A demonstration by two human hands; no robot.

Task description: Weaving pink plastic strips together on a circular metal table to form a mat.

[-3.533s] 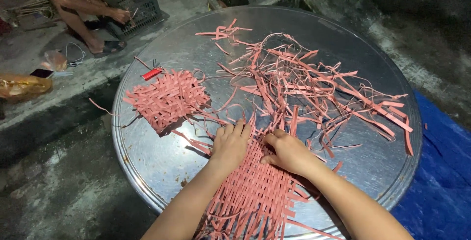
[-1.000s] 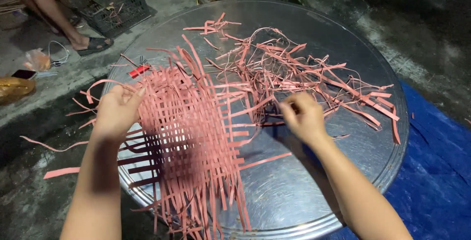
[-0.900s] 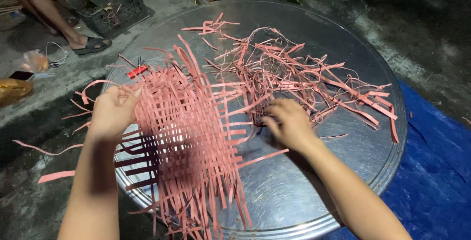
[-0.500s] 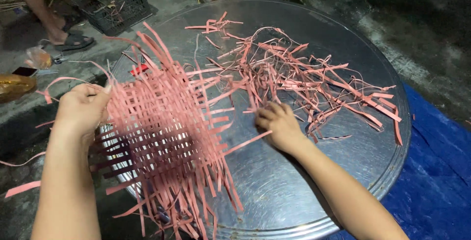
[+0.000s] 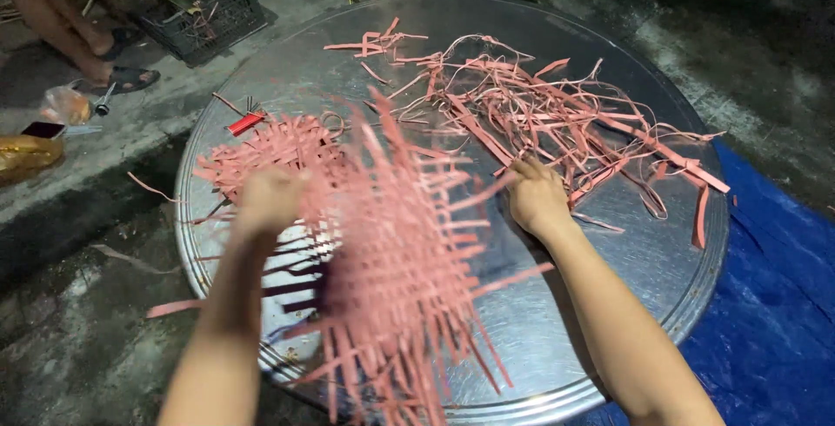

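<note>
A large woven mat of pink strips (image 5: pixel 396 252), blurred by motion, is lifted over the round metal table (image 5: pixel 522 330). My left hand (image 5: pixel 270 200) grips the mat's left edge. My right hand (image 5: pixel 537 195) rests on the table at the mat's right side, fingers reaching into the pile of loose pink strips (image 5: pixel 557 117); whether it pinches a strip is unclear. A smaller woven pink piece (image 5: pixel 261 152) lies on the table behind my left hand.
A small red tool (image 5: pixel 246 122) lies near the table's left rim. A black plastic crate (image 5: pixel 204 4) and another person's legs (image 5: pixel 61 21) are at the top left. A blue tarp (image 5: pixel 765 304) covers the ground at right.
My left hand has swung the big mat from the left edge of the table toward the middle. My right hand has stayed at the loose strips.
</note>
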